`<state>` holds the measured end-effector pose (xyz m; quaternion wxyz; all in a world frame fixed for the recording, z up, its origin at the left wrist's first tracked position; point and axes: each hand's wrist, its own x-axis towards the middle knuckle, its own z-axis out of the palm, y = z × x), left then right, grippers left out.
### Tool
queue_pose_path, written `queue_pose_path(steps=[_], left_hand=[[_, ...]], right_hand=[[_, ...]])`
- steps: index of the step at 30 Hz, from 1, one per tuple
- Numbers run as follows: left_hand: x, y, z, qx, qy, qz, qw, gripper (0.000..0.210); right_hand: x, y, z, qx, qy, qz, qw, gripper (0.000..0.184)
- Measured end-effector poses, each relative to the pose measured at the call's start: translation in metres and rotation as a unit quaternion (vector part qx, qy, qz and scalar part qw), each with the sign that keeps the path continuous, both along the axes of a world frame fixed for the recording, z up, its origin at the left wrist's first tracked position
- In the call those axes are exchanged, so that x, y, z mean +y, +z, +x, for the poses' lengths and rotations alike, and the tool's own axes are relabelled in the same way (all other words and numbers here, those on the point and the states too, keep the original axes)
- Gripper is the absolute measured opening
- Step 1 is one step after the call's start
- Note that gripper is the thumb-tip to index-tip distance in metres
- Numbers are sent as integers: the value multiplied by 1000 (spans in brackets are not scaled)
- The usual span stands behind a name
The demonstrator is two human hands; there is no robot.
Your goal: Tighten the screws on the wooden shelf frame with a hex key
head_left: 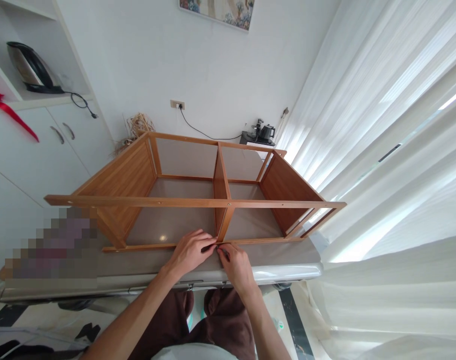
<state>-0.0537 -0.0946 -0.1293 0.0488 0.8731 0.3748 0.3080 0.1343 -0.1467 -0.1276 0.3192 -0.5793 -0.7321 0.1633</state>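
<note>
A wooden shelf frame [190, 202] lies on its side on the grey-brown tabletop [175, 226], with solid panels at both ends and a divider [222, 175] in the middle. At the foot of the divider's near post, by the bottom rail [258, 241], my two hands almost meet. My left hand [190, 255] has its fingertips pinched together against the rail joint. Just right of it, my right hand [236, 264] is curled, thumb and forefinger pinching at the same joint. Whatever small thing lies between the fingertips is too small to make out.
White curtains [381, 190] hang along the right. On the left stands a white cabinet [33, 130] holding an electric kettle [33, 70]. Beyond the table, a black kettle [267, 132] stands on a low stand. A blurred-out patch [59, 247] covers the table's left end.
</note>
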Motion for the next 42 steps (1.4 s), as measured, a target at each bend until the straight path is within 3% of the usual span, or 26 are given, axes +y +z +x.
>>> queue_pose_path(steps=[17, 32, 36, 42], left_hand=[[-2, 1, 0, 9, 3, -15, 1000, 21], [0, -3, -1, 5, 9, -13, 1000, 21], [0, -3, 0, 1, 9, -10, 1000, 21], [-1, 0, 0, -5, 9, -12, 1000, 20]], right_hand=[[4, -12, -3, 26, -5, 11, 1000, 17], [-3, -4, -1, 37, -21, 8, 999, 12], [-17, 3, 5, 38, -59, 46, 996, 22], [-26, 6, 17, 19, -1, 38, 999, 37]])
